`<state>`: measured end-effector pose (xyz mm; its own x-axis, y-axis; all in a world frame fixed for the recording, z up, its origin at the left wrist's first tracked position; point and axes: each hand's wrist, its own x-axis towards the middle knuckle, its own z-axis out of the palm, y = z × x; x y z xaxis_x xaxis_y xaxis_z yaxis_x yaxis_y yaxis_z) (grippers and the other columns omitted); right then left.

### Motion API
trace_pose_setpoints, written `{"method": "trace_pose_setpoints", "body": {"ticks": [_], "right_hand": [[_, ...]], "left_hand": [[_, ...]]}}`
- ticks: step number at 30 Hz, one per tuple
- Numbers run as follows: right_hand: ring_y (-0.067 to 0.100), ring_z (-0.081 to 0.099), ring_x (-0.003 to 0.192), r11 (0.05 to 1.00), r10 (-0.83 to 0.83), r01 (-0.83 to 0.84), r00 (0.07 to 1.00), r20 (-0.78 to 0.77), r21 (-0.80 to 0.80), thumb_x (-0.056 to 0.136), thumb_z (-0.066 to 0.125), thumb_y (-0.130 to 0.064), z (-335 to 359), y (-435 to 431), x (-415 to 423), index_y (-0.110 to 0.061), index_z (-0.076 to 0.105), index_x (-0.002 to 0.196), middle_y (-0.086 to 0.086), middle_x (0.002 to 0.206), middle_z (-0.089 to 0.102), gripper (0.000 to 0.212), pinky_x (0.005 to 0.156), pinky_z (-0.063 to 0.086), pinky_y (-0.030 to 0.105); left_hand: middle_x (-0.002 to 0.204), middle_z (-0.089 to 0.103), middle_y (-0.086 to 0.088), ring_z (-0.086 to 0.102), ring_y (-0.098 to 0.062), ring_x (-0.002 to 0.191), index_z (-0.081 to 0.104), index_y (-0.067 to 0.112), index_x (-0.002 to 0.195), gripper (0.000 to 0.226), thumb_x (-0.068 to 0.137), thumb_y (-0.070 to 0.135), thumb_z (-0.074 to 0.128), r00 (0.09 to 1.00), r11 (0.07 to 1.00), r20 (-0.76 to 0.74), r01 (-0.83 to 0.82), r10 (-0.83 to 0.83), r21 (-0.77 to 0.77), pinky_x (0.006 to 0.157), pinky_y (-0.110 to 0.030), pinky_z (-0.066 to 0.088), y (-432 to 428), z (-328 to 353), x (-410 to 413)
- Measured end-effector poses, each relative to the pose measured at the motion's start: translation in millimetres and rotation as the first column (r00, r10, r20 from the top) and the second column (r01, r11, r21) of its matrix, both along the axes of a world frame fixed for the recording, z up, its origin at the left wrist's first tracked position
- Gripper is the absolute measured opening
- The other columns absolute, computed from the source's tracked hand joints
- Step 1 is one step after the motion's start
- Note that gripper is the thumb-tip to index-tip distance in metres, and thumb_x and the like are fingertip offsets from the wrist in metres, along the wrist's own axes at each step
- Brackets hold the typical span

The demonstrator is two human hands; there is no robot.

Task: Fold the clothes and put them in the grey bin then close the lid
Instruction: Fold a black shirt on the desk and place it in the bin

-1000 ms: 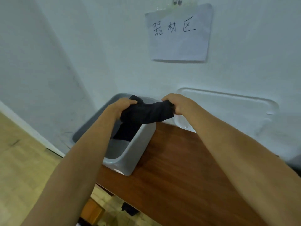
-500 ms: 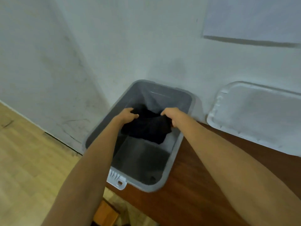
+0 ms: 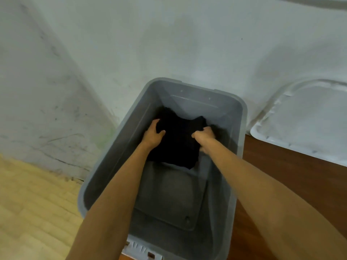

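An open grey bin [image 3: 242,117] stands at the left end of a brown table, against the white wall. Both my arms reach down into it. My left hand [image 3: 153,135] grips the left edge of a folded black garment [image 3: 177,145], and my right hand [image 3: 203,136] grips its right edge. The garment hangs low inside the bin toward its far end; whether it touches the bottom I cannot tell. The bin's near floor is bare. The translucent white lid [image 3: 308,121] lies on the table to the right, leaning against the wall.
The brown table [image 3: 293,177] stretches to the right of the bin. A white wall [image 3: 169,44] rises just behind. Light wooden floor [image 3: 32,207] lies below at the left, past the table's end. A white latch [image 3: 140,251] shows on the bin's near rim.
Both hands have lowered the black garment from above the bin's rim down deep into the bin. My view has tilted down over the bin.
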<state>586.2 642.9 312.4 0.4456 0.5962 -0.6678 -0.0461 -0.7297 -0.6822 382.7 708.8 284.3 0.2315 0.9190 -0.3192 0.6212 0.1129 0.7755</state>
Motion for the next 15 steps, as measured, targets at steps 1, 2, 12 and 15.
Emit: {"method": "trace_pose_setpoints", "body": {"ticks": [1,2,12,15], "right_hand": [[0.036,0.057,0.123,0.999,-0.006,0.007,1.0,0.005,-0.054,0.089,0.067,-0.012,-4,-7,-6,-0.008,0.034,0.151,0.012,0.144,0.05,0.07,0.098,0.055,0.05],[0.036,0.057,0.123,0.992,-0.012,0.012,1.0,0.001,-0.122,0.091,0.067,-0.013,-13,-14,-10,-0.004,0.035,0.148,0.012,0.143,0.05,0.066,0.097,0.055,0.048],[0.031,0.066,0.1,0.94,0.206,-0.165,0.972,0.111,-0.3,0.096,0.059,-0.022,-48,-25,-24,-0.006,0.062,0.125,0.013,0.118,0.066,0.033,0.088,0.057,0.037],[0.026,0.064,0.085,0.963,0.159,-0.109,0.968,0.194,-0.245,0.093,0.06,-0.027,-52,-30,-26,-0.005,0.063,0.111,0.007,0.102,0.067,0.029,0.079,0.056,0.035]], "left_hand": [[0.15,0.051,-0.012,0.05,-0.034,0.136,0.034,0.018,0.156,0.064,0.1,0.02,0.063,0.998,0.997,-0.065,-0.005,0.0,-0.073,0.113,-0.042,0.042,0,-12,-1],[0.152,0.048,-0.014,0.049,-0.036,0.137,0.03,0.015,0.159,0.068,0.1,0.021,0.063,0.991,0.987,-0.133,-0.007,-0.014,-0.162,0.113,-0.041,0.042,-1,-27,-2],[0.134,0.059,-0.026,0.058,-0.046,0.12,0.043,0.005,0.14,0.04,0.105,0.021,0.049,0.947,0.991,-0.295,-0.134,0.127,-0.002,0.097,-0.052,0.051,-19,-75,-2],[0.117,0.065,-0.021,0.065,-0.045,0.096,0.045,0.007,0.136,0.033,0.105,0.02,0.046,0.935,0.959,-0.323,-0.056,0.148,0.277,0.073,-0.049,0.053,-31,-52,5]]}}
